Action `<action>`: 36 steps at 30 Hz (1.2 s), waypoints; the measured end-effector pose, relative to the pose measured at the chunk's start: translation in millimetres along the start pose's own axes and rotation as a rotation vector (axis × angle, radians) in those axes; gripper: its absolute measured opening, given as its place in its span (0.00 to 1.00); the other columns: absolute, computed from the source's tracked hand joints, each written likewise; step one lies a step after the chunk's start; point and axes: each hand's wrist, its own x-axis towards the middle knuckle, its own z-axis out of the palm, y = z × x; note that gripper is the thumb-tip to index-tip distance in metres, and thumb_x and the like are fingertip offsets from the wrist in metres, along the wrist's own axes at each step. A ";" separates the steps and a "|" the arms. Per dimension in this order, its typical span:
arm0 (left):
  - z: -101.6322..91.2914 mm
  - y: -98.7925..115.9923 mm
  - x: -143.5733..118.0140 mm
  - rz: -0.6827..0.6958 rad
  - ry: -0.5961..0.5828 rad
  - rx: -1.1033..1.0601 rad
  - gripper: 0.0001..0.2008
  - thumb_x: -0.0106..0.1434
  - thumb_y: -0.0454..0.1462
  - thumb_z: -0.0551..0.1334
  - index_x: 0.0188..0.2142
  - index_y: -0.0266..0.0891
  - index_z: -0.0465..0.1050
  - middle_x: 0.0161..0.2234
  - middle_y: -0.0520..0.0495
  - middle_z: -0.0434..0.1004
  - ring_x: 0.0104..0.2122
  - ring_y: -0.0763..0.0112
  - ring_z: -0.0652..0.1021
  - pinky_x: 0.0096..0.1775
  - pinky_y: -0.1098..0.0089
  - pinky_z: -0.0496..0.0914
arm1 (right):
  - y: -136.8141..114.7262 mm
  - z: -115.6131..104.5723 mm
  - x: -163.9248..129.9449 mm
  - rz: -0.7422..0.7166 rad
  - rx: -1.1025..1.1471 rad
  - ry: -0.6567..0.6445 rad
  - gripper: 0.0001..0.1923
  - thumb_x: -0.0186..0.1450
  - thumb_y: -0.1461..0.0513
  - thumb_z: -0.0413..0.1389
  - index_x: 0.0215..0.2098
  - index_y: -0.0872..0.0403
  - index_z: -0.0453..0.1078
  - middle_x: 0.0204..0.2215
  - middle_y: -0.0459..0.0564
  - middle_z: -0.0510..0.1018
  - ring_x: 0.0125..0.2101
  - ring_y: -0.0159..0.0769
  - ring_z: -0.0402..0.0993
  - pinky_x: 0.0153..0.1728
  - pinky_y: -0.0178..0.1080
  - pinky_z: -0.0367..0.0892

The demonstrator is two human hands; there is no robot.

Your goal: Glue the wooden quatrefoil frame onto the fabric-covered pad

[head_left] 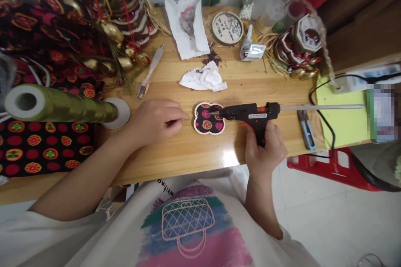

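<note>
A black hot glue gun (250,113) with an orange trigger was gripped by the right hand (265,147), fingers wrapped tight around the handle, and its metal nozzle was pointed left so the tip sat right over the small four-lobed fabric-covered patch (208,118), black with red and yellow flowers and a pale edge. That patch was lying flat on the light wooden tabletop (194,150), pretty much dead centre near the front edge. The left hand (155,120) was rested on the tabletop just beside the patch, loosely curled with nothing held, fingertips pointed toward the patch but not quite touching it, as far as could be told. A long clear glue stick (322,107) was seen poking out of the back of the gun toward the right. A pair of blue-handled thread snips (306,129) was laid to the right of the gun, and a crumpled white cloth scrap (204,78) was left just behind the patch. A roll of olive-green satin fabric (59,106) was lying on the left, partly over a black floral-print cloth (44,146).
</note>
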 end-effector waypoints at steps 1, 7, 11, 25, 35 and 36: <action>0.0 0.3 0.0 -0.009 -0.008 -0.001 0.17 0.64 0.33 0.52 0.34 0.39 0.82 0.27 0.51 0.81 0.24 0.76 0.76 0.28 0.76 0.66 | 0.0 -0.1 -0.3 0.010 -0.011 -0.008 0.14 0.65 0.61 0.56 0.49 0.55 0.70 0.28 0.49 0.76 0.27 0.34 0.73 0.26 0.34 0.65; -0.1 0.3 0.1 -0.060 -0.069 -0.012 0.18 0.64 0.35 0.51 0.35 0.40 0.82 0.29 0.50 0.81 0.27 0.75 0.77 0.30 0.75 0.67 | -0.7 -0.7 -0.3 0.013 -0.021 -0.016 0.16 0.65 0.62 0.56 0.51 0.56 0.70 0.29 0.49 0.77 0.28 0.34 0.74 0.27 0.34 0.67; -1.8 0.4 0.7 -0.062 -0.078 -0.002 0.19 0.64 0.35 0.50 0.35 0.41 0.82 0.28 0.50 0.81 0.26 0.75 0.77 0.30 0.75 0.67 | -0.2 0.0 0.5 -0.023 -0.007 0.007 0.17 0.64 0.63 0.57 0.52 0.57 0.69 0.29 0.50 0.78 0.28 0.34 0.75 0.27 0.34 0.68; -2.2 1.9 1.8 -0.076 -0.097 0.001 0.18 0.64 0.35 0.51 0.35 0.41 0.81 0.27 0.50 0.80 0.26 0.74 0.77 0.30 0.74 0.66 | -1.1 1.3 3.7 -0.034 0.003 0.010 0.16 0.65 0.63 0.57 0.51 0.57 0.69 0.29 0.50 0.78 0.27 0.34 0.75 0.26 0.34 0.66; -2.6 2.3 2.1 -0.073 -0.093 0.001 0.18 0.64 0.35 0.51 0.35 0.41 0.81 0.29 0.49 0.81 0.27 0.73 0.77 0.31 0.74 0.67 | -1.0 1.3 1.8 -0.007 -0.023 0.020 0.16 0.65 0.62 0.56 0.51 0.57 0.71 0.29 0.51 0.79 0.27 0.34 0.75 0.26 0.35 0.68; -2.6 2.1 2.2 -0.081 -0.098 0.000 0.18 0.64 0.35 0.51 0.35 0.41 0.81 0.29 0.49 0.81 0.28 0.73 0.77 0.31 0.74 0.67 | -1.1 1.2 1.9 -0.005 -0.023 0.019 0.16 0.65 0.62 0.56 0.51 0.57 0.71 0.29 0.51 0.78 0.26 0.34 0.75 0.26 0.35 0.68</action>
